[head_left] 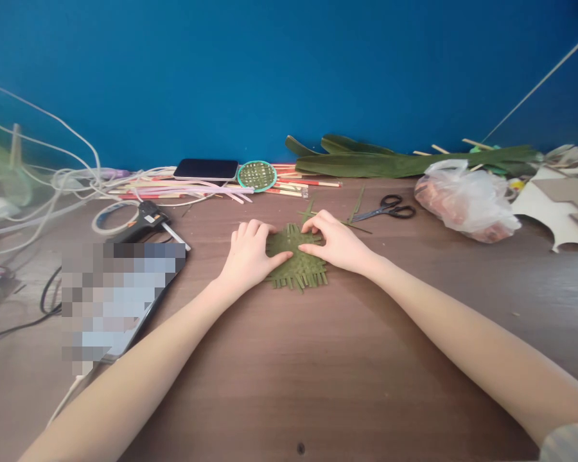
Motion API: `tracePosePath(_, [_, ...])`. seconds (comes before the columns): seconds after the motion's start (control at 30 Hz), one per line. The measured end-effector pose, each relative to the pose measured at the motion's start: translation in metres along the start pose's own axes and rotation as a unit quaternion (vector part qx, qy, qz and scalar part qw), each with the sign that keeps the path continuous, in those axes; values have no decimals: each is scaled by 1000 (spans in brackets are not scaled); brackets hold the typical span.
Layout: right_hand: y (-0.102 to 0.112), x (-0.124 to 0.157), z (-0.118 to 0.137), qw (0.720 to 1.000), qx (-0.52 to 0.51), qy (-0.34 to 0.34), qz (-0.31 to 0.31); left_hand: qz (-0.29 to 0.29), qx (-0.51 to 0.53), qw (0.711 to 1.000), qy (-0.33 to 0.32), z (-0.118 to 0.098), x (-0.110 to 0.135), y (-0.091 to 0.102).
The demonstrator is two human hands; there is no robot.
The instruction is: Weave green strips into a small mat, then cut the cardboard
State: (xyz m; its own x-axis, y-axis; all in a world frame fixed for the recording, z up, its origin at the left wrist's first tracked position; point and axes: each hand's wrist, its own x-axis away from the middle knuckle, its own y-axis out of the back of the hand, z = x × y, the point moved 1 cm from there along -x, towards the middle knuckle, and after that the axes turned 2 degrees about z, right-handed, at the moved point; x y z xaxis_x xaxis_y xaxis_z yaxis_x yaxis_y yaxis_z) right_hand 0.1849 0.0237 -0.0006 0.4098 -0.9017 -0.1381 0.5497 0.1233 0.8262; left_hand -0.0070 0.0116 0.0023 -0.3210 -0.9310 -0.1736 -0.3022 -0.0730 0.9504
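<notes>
A small green mat woven from leaf strips (296, 264) lies on the brown table, its cut strip ends sticking out around the edges. My left hand (248, 253) grips its left edge, thumb on top and the other fingers curled at the side. At the upper right edge, my right hand (340, 242) is closed on the mat, with the thumb resting on the weave and the index finger bent at the rim. The undersides of both hands' fingers are hidden. Loose leaf strips (358, 204) and black-handled scissors (384, 209) lie just beyond my right hand.
At left are a glue gun (149, 218), a tape roll (115, 218), a blurred-out tablet (130, 301) and white cables (52, 186). Along the blue wall lie a phone (206, 169), a round woven piece (257, 176), long green leaves (390, 163) and a plastic bag (467, 199).
</notes>
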Motion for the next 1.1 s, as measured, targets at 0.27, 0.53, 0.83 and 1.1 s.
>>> tracePosePath(0.27, [0, -1, 0, 1000, -6, -1, -5, -5, 0, 1000, -4, 1, 1, -1])
tracePosePath(0.53, [-2, 0, 0, 999, -8, 29, -32, -8, 0, 1000, -2, 1, -1, -1])
tracePosePath(0.83, [-3, -1, 3, 995, 57, 58, -55, -23, 7, 999, 28, 2, -1, -2])
tracePosePath(1.1, [-10, 0, 6, 995, 77, 52, -37, -19, 6, 999, 29, 3, -3, -4])
